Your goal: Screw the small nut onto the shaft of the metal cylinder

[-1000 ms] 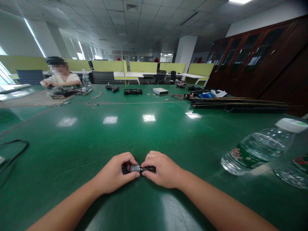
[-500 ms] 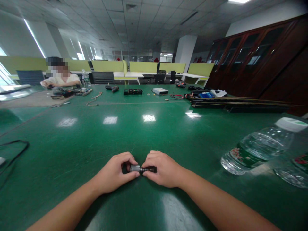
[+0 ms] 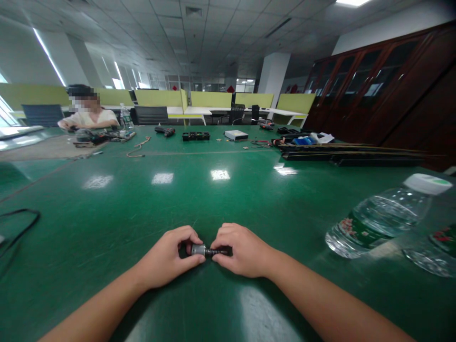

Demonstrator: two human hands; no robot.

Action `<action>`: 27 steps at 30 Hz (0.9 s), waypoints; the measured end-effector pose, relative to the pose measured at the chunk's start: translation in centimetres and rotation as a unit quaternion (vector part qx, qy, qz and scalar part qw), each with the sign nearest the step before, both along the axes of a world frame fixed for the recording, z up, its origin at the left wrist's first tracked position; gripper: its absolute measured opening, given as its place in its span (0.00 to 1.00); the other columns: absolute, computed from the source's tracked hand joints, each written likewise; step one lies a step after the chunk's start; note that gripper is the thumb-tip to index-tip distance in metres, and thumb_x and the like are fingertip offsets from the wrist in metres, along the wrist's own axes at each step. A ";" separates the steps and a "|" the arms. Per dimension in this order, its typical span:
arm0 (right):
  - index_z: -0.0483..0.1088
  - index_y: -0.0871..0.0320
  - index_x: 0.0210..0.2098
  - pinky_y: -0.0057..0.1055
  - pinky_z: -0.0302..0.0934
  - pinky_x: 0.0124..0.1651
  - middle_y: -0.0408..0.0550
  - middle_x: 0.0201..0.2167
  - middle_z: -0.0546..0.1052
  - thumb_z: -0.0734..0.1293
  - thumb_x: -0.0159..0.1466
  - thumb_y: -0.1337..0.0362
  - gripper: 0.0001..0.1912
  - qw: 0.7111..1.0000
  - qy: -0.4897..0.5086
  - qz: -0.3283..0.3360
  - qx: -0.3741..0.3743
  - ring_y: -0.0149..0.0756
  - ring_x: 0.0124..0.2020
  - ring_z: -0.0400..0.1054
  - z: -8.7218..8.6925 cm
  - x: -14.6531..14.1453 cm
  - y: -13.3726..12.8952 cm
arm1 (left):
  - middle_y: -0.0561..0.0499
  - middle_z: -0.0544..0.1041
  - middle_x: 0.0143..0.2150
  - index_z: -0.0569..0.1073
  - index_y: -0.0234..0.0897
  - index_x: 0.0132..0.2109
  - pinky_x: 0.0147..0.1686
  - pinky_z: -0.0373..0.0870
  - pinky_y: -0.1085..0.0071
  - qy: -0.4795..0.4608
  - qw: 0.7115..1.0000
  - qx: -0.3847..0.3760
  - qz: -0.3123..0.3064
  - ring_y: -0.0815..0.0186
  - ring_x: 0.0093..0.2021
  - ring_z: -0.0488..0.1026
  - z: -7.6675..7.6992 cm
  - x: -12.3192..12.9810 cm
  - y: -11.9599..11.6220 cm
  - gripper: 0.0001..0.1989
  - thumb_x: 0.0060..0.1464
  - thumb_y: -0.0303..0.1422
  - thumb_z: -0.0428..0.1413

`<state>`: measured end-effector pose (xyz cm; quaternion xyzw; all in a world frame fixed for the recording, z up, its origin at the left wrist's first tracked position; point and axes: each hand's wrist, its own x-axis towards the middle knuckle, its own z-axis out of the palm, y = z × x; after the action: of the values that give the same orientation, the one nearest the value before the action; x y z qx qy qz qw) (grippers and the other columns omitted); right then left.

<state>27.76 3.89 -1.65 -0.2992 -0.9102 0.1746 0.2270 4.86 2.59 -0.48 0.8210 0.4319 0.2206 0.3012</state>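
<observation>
Low over the green table (image 3: 185, 204), both hands meet at a small metal cylinder (image 3: 198, 250) with a dark ridged shaft (image 3: 210, 252), lying roughly level. My left hand (image 3: 174, 254) grips the silver cylinder between thumb and fingers, its dark end partly hidden in the palm. The fingers of my right hand (image 3: 240, 249) pinch the dark shaft, which runs back under them. A narrow gap separates the two hands' fingertips. I cannot tell exactly what kind of part this is.
A large water bottle (image 3: 377, 221) stands at the right, with another bottle (image 3: 432, 254) beside it. Black cable (image 3: 33, 219) lies at the left. Far back are a power drill (image 3: 165, 131), a white box (image 3: 235, 135), long dark strips (image 3: 342, 153) and a seated person (image 3: 89, 116).
The view has shifted very slightly. Both hands keep their hold on the metal part, with no clear movement of it.
</observation>
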 end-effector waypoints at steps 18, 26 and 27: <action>0.76 0.57 0.34 0.31 0.57 0.41 0.44 0.29 0.77 0.71 0.57 0.63 0.06 1.000 -0.012 -0.013 -0.009 0.35 0.34 0.67 0.3 0.3 -0.1 | 0.52 0.74 0.35 0.74 0.37 0.39 0.35 0.64 0.71 0.010 1.000 -0.003 0.005 0.65 0.35 0.71 0.1 0.0 0.0 0.07 0.53 0.35 0.60; 0.76 0.57 0.34 0.32 0.57 0.41 0.43 0.29 0.77 0.71 0.57 0.63 0.06 1.000 -0.017 -0.018 -0.009 0.35 0.34 0.67 0.3 0.5 0.0 | 0.52 0.74 0.35 0.74 0.37 0.39 0.35 0.64 0.71 0.012 1.000 -0.006 0.007 0.65 0.35 0.71 0.1 0.0 0.0 0.07 0.53 0.35 0.60; 0.76 0.57 0.34 0.32 0.57 0.41 0.43 0.29 0.77 0.71 0.57 0.63 0.06 1.000 -0.018 -0.018 -0.010 0.34 0.34 0.67 0.3 0.5 0.0 | 0.52 0.74 0.35 0.74 0.37 0.39 0.35 0.64 0.71 0.013 1.000 -0.006 0.007 0.65 0.35 0.71 0.0 0.0 0.0 0.07 0.53 0.35 0.60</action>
<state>28.29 3.92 -1.34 -0.3208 -0.9068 0.1745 0.2108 4.85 2.58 -0.44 0.8190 0.4429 0.2092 0.2989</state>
